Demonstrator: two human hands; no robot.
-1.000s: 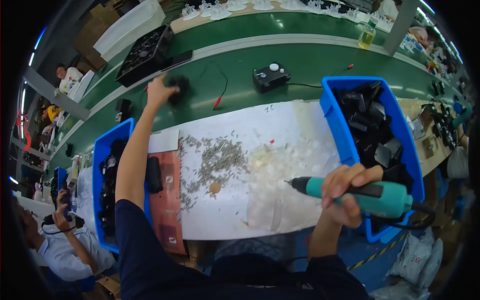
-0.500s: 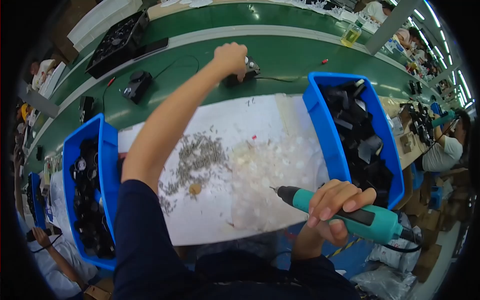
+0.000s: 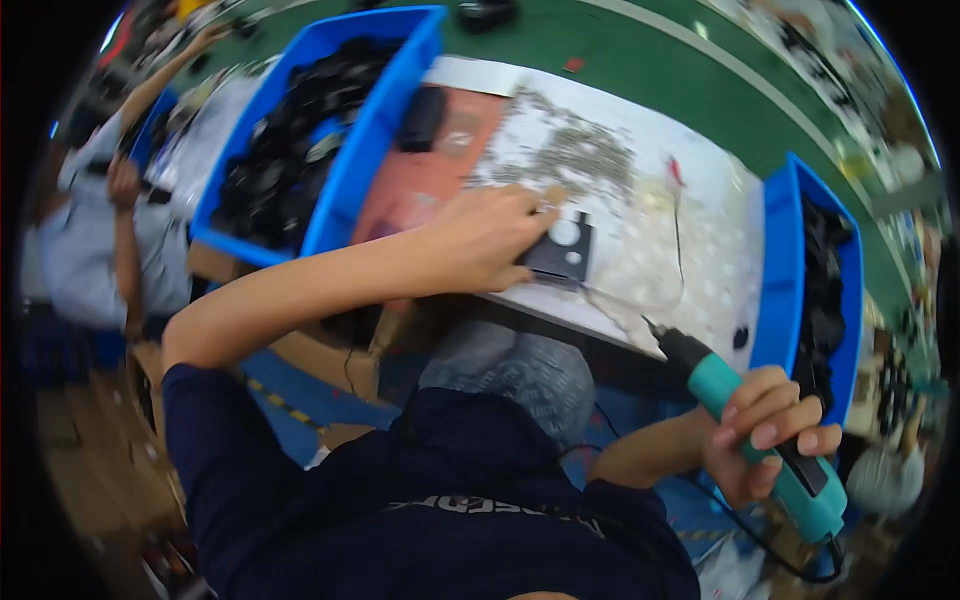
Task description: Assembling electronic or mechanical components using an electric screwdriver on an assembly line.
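In the head view, clamped the fingers of the left hand (image 3: pixel 485 240) on a black box (image 3: pixel 552 263), at the near edge of the white sheet (image 3: pixel 665 132). Gripped a teal screwdriver (image 3: pixel 713 386) with the wrapped fingers of the right hand (image 3: pixel 742 440), holding its tip apart, right of the box. Seemingly was steadying the box; next, likely needed to bring the tip closer.

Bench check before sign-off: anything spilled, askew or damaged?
The small metal pieces lie loose, scattered across the white sheet instead of in a container. A small black part also sits alone beside the right-hand blue bin. No damage shows, though blur limits that.
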